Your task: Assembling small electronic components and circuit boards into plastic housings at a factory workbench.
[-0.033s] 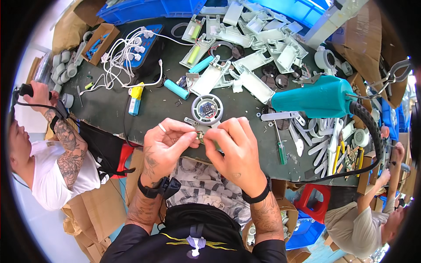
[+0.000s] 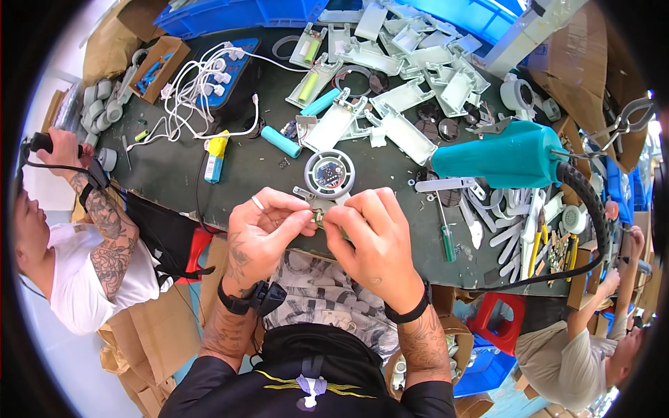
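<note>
Both my hands meet at the table's near edge, over my lap. Between the fingertips of my left hand and my right hand is a small green circuit board, mostly hidden by the fingers. Each hand is closed in a pinch on it. Just beyond them lies a round grey housing with a dark round circuit board and thin wires inside. Its lower part reaches toward my fingers and is partly covered by them.
Blue cylindrical cells and pale plastic shells lie beyond. A teal corded tool hangs at right, above a green-handled screwdriver and loose handles. White cables tangle at left. Co-workers sit at left and right.
</note>
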The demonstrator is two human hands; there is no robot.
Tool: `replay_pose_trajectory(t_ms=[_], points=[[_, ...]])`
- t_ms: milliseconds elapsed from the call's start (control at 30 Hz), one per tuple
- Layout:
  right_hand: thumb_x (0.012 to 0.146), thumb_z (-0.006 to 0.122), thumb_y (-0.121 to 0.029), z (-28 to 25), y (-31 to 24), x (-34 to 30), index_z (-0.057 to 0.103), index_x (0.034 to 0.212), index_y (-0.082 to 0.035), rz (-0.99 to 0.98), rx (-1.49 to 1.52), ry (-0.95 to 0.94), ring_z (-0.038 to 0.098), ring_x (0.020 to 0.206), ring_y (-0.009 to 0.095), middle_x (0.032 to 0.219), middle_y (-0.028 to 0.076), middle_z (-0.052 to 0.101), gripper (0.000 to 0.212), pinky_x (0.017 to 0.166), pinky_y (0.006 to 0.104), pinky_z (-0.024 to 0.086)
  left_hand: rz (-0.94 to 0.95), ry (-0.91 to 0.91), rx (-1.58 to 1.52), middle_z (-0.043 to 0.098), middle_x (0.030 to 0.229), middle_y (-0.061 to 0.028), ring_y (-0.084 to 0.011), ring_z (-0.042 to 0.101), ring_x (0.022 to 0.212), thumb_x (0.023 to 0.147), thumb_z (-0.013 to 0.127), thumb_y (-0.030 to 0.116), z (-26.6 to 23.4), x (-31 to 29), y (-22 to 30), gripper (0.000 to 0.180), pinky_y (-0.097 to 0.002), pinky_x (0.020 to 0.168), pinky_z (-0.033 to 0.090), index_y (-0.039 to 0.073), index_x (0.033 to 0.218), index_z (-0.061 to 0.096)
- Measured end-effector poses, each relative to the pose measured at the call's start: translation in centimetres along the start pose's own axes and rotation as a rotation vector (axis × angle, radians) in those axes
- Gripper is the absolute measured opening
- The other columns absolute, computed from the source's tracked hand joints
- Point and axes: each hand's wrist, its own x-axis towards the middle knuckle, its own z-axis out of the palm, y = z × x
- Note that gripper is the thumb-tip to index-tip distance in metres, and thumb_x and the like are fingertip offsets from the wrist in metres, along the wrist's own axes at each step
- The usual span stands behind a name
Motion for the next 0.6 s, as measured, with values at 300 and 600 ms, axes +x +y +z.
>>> replay_pose_trajectory(t_ms=[300, 600], points=[[0.076, 0.082, 0.000, 0.23, -0.12, 0.12, 0.073, 0.097, -0.006, -0.098, -0.109, -0.023, 0.060, 0.087, 0.026, 0.095, 0.004, 0.062, 0.024, 0.074, 0.0379, 0.053, 0.005, -0.050, -0.051, 0.077, 0.104, -0.0146, -0.0196, 0.078, 0.095, 0.101, 0.070, -0.008, -0.89, 0.16, -0.50, 0.010, -0.0346, 0.087, 0.067, -0.006, 0.111, 0.068], [0.075, 0.082, 0.001, 0.20, -0.34, 0.36, 0.073, 0.097, -0.005, -0.135, -0.149, -0.029, 0.060, 0.083, 0.026, 0.092, 0.005, 0.060, 0.024, 0.069, 0.0384, 0.052, -0.051, -0.052, -0.060, 0.077, 0.106, -0.0144, -0.0200, 0.078, 0.096, 0.101, 0.069, -0.008, -0.68, 0.25, -0.28, 0.010, -0.0343, 0.088, 0.066, -0.006, 0.112, 0.067]])
